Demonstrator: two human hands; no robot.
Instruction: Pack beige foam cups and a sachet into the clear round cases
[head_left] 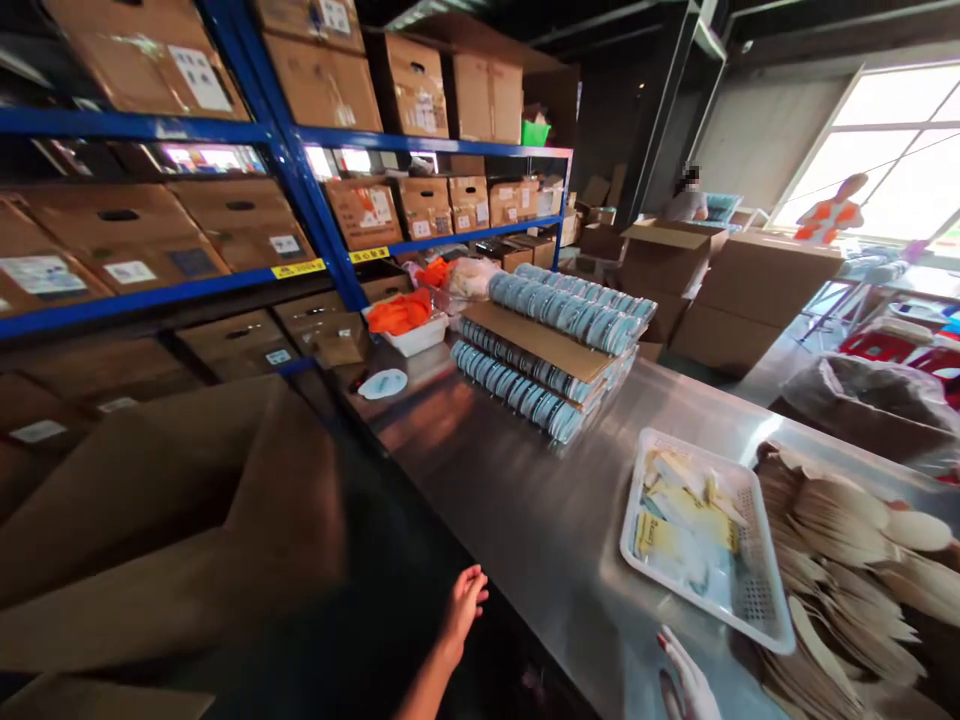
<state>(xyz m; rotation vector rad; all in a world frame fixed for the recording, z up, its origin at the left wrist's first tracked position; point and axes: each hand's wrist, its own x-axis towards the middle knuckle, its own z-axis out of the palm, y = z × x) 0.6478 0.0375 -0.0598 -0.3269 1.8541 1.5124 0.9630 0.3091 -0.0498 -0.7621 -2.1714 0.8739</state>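
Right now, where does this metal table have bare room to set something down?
The table is bare between the stacked blue discs and the white basket, on toward the left hand. It's crowded right of the basket, where brown pieces are heaped, and at the far end, around the white tray.

Brown cardboard boxes (120, 215), many bearing white labels (199, 78), line the tiers of a blue rack (283, 130) marked with yellow strips (298, 268), a green bin (535, 134) on its upper shelf. Beyond, a person (832, 208) wearing orange and white stands before a bright window (900, 120), while another person (684, 205) appears behind large cartons (757, 290); orange fabric (401, 312) fills a white tub (421, 338) near the rack
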